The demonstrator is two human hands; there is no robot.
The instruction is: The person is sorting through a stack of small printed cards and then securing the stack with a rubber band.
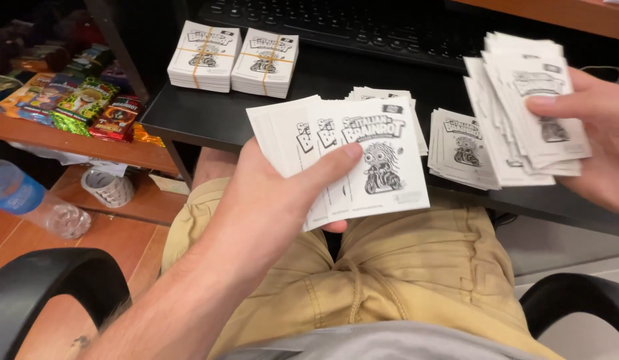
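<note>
Both hands hold white printed cards above the lap.

The left hand (269, 200) reaches in from lower left, thumb pinching a small fan (363, 160) of cards; its fingers are hidden behind. The right hand (593, 137), cut off at the frame edge, grips a thick stack (523, 107) over the black desk (189, 117).

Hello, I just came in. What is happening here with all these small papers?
A seated person is handling black-and-white printed cards. The left hand holds a small fan of cards, thumb on top. The right hand grips a thicker stack, spread loosely. On the black desk lie two bundles tied with rubber bands and two loose piles near the edge. A keyboard sits behind them, and colourful packets lie on a wooden shelf to the left.
</note>
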